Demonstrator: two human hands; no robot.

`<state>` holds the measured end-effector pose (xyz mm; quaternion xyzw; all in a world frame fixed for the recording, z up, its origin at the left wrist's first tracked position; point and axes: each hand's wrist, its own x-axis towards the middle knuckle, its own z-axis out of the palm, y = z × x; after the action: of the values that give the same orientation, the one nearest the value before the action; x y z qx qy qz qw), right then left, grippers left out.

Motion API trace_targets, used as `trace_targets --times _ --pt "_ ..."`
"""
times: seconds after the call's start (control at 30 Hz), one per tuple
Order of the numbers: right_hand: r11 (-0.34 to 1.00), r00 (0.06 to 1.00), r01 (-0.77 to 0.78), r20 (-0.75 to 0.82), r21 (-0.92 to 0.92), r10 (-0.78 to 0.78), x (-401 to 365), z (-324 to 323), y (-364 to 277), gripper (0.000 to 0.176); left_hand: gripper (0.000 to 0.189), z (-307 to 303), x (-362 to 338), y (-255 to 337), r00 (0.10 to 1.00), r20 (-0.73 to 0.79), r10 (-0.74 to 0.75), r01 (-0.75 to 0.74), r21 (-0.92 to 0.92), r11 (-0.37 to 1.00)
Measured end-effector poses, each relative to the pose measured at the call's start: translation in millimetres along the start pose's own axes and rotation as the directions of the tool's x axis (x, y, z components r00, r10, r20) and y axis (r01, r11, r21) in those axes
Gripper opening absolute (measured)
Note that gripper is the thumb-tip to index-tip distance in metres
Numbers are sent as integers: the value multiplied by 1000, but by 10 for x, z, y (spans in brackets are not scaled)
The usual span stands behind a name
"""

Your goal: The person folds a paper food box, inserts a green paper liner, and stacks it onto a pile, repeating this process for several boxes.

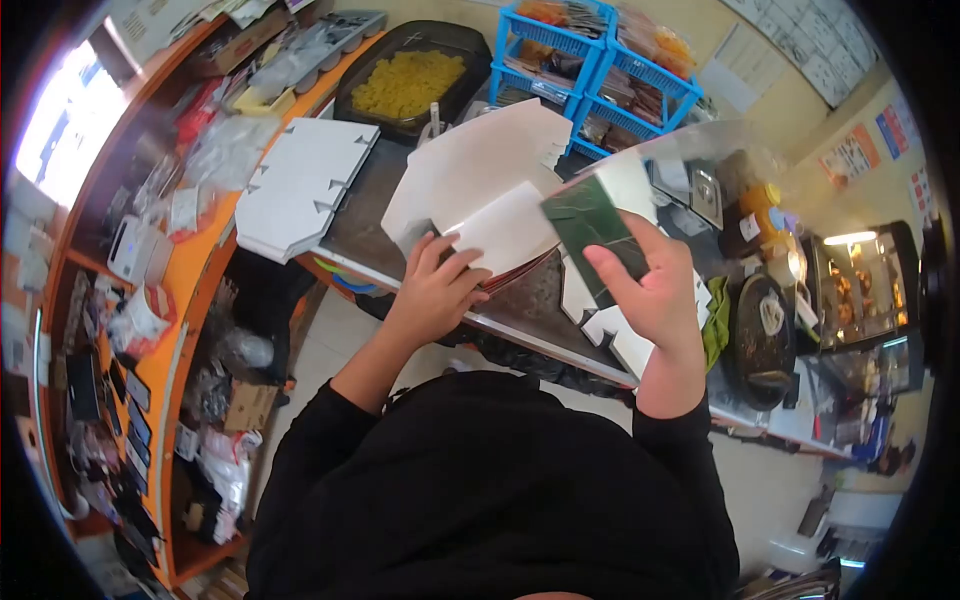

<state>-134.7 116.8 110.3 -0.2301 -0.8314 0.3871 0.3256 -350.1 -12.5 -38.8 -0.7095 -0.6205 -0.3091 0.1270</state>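
Near the counter's front edge my left hand (437,290) is closed on the lower edge of a partly folded white cardboard piece (490,165), whose reddish-brown layered edges show beside the fingers. To its right, my right hand (655,290) pinches a dark green sheet (590,225) between thumb and fingers. A pale blurred sheet stretches from the green one toward the upper right. Flat white die-cut cardboard pieces (305,185) lie stacked at the counter's left end. More white cut cardboard (625,340) lies under my right hand.
Behind stand a black tray of yellow food (410,85) and blue baskets (545,60) with packets. Right of the hands are a green cloth (717,325), a dark round pan (765,345) and a lit food display case (860,285). An orange shelf unit (210,265) runs along the left.
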Motion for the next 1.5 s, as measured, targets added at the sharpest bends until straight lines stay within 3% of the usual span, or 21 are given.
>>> trace_targets --times 0.03,0.07,0.13,0.2,0.27,0.3,0.5,0.7,0.8,0.9,0.93,0.97,1.0,1.07,1.1,1.2,1.3,1.5 --pt "999 998 45 37 -9 -45 76 79 -31 32 34 70 -4 -104 999 19 27 -27 -8 1000" --pt "998 990 24 138 -56 -16 145 147 -153 32 31 129 -8 -164 999 -14 45 -45 -14 999" --pt "980 956 160 267 -121 -123 274 401 -123 32 26 188 6 -161 994 -77 72 -75 -31 997" --pt "956 934 132 355 -264 -31 397 644 -98 28 28 209 41 -173 985 -164 57 -69 -66 995" --pt "908 938 125 345 -399 23 482 878 76 27 28 282 17 -221 982 -187 -15 -15 -160 987" --pt "876 938 124 343 -466 50 519 962 169 27 28 275 28 -239 982 -189 18 -48 -156 987" --pt "783 912 72 358 -618 198 607 1240 443 22 24 339 63 -281 958 -284 34 -105 -237 966" --pt "822 945 50 294 -567 145 526 1420 570 21 23 419 66 -363 961 -275 30 -112 -287 951" --pt "833 908 -32 331 -552 255 436 1400 521 33 23 422 79 -367 954 -297 34 -127 -299 946" --pt "865 906 -48 343 -500 249 285 1407 609 35 24 476 -1 -397 963 -267 18 -97 -285 954" --pt "868 939 33 313 -495 143 322 1309 604 34 25 441 25 -386 958 -283 35 -110 -253 961" --pt "863 959 113 282 -492 35 425 1178 638 34 27 388 57 -365 954 -295 53 -121 -219 968" --pt "843 993 118 80 -524 -90 580 1117 886 31 29 315 83 -314 951 -301 68 -129 -188 974" --pt "600 979 -69 -170 -797 -112 1007 770 964 32 34 253 123 -267 954 -286 89 -147 -187 971" --pt "585 992 -77 -123 -808 -40 1104 668 1135 38 33 270 120 -294 961 -251 118 -172 -204 964" --pt "772 959 2 221 -636 179 1299 574 1419 40 32 300 154 -284 963 -216 160 -213 -251 944" --pt "779 951 53 269 -625 151 1400 609 1654 42 33 334 91 -327 960 -230 157 -222 -292 930" --pt "833 962 -93 166 -545 216 1239 478 1608 43 36 305 114 -331 961 -231 153 -212 -253 944"
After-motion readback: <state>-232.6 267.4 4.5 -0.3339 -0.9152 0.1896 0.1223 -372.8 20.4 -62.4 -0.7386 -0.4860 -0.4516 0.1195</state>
